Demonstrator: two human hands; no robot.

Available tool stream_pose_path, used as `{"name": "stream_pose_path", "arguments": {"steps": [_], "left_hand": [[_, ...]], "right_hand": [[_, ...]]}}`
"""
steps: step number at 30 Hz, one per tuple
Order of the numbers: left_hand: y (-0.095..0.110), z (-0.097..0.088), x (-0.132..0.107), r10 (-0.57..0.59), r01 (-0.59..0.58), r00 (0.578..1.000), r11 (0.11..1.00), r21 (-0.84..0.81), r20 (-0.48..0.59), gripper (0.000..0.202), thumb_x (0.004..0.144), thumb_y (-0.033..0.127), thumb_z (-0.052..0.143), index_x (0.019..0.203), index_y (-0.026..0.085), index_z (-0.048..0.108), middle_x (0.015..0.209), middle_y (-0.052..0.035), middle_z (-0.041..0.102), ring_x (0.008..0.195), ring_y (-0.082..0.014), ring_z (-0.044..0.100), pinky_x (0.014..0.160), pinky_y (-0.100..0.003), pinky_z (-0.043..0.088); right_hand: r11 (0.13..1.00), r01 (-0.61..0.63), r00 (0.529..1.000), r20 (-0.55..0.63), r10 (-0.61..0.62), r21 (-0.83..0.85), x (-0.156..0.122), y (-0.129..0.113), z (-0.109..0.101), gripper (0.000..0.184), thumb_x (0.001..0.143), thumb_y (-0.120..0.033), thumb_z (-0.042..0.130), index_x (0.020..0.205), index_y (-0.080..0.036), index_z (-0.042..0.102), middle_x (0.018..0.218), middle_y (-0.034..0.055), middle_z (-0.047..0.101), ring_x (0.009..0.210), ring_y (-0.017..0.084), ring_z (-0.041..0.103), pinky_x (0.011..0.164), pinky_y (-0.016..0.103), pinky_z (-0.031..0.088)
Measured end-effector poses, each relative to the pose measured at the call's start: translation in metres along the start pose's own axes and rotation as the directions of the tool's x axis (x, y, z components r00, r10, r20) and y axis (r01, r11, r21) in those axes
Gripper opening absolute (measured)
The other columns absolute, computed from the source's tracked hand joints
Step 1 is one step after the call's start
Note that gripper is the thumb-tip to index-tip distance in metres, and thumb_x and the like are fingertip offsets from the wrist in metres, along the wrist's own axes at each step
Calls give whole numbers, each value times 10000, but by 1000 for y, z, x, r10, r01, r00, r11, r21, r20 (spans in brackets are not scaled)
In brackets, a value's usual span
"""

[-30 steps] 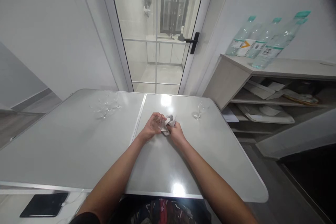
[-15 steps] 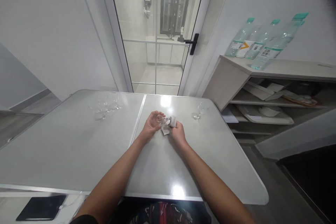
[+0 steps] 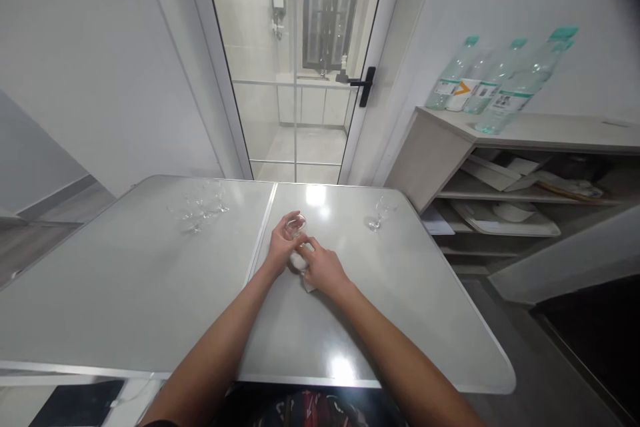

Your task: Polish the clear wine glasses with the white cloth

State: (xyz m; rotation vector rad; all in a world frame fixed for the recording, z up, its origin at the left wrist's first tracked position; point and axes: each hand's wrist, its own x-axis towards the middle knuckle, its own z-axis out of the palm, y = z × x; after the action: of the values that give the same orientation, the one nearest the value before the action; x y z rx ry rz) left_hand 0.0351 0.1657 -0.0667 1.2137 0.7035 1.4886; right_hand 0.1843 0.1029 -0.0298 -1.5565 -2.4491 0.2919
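My left hand is closed around a small clear glass, held upright over the middle of the grey table. My right hand is closed on a white cloth, pressing it against the lower part of the glass. Both hands touch each other just right of the table's centre seam. Most of the cloth is hidden under my right hand.
Several clear glasses stand at the far left of the table, one stemmed glass at the far right. A shelf unit with plastic bottles is to the right. A glass door lies ahead.
The glass has been turned upright in my left hand. My right hand with the cloth has moved from beside the glass to below it and nearer to me.
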Motion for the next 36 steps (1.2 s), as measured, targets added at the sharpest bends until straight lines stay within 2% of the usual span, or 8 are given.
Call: {"name": "stream_pose_path", "arguments": {"steps": [4, 11, 15, 17, 20, 23, 31, 36], "left_hand": [[-5, -1, 3, 41, -41, 999, 999, 8, -8, 695, 690, 329, 911, 1316, 231, 625, 1168, -93, 655, 1214, -264, 613, 1139, -441, 415], [-9, -4, 4, 3, -2, 1000, 998, 55, -18, 786, 707, 355, 900, 1390, 247, 528, 1272, -123, 641, 1264, -272, 588, 1153, -454, 394], [-10, -4, 4, 5, -6, 1000, 998, 59, 11, 854, 703, 389, 901, 1428, 272, 467, 1443, -151, 554, 1353, -290, 527, 1173, -456, 359], [-11, -4, 4, 37, -36, 999, 998, 53, -16, 788, 760, 442, 851, 1429, 290, 463, 1538, -148, 463, 1381, -288, 503, 1165, -447, 369], [-11, -7, 4, 51, -44, 991, 997, 56, -126, 576, 888, 503, 705, 1385, 302, 497, 1549, -128, 442, 1340, -263, 537, 1105, -423, 426], [-10, -10, 4, 19, -4, 980, 997, 77, -197, 464, 931, 514, 635, 1328, 297, 534, 1505, -114, 479, 1247, -239, 590, 1002, -377, 487], [-7, -7, 2, -28, 40, 990, 995, 89, -140, 380, 944, 503, 606, 1242, 270, 578, 1418, -98, 523, 1085, -196, 618, 839, -303, 509], [-7, -8, 2, -36, 52, 989, 993, 107, -146, 385, 933, 516, 614, 1218, 259, 588, 1402, -99, 542, 1048, -190, 623, 813, -296, 504]], "right_hand": [[998, 62, 996, 66, -61, 0, -3, 0, 0, 479, 825, -158, 509, 1243, -322, 673, 1356, 42, 587, 905, 201, 689, 730, 297, 480], [998, 56, 990, 127, -54, -8, -2, -3, -1, 703, 812, -157, 492, 1492, -331, 455, 1577, 47, 453, 881, 206, 704, 754, 334, 491], [1000, 26, 988, 150, -24, -15, -1, -3, 2, 625, 835, -179, 489, 1444, -318, 499, 1597, 61, 435, 922, 225, 714, 784, 356, 501], [1000, 9, 989, 147, -6, -25, 0, -1, 4, 555, 839, -191, 498, 1381, -302, 542, 1617, 63, 414, 940, 235, 720, 785, 363, 508], [996, -65, 987, 141, 72, -54, 2, 5, 7, 505, 843, -201, 521, 1341, -277, 551, 1645, 91, 368, 998, 252, 721, 799, 369, 516], [980, -183, 973, 125, 192, -82, 6, 15, 8, 510, 859, -221, 552, 1366, -262, 524, 1657, 129, 331, 1021, 269, 724, 820, 380, 519], [869, -485, 865, 92, 494, -101, 13, 55, 1, 500, 896, -275, 579, 1382, -187, 502, 1631, 266, 299, 1060, 322, 721, 871, 424, 512], [827, -559, 826, 50, 562, -54, 15, 84, -1, 494, 905, -284, 561, 1383, -181, 491, 1644, 270, 259, 1112, 333, 699, 890, 436, 501]]}}
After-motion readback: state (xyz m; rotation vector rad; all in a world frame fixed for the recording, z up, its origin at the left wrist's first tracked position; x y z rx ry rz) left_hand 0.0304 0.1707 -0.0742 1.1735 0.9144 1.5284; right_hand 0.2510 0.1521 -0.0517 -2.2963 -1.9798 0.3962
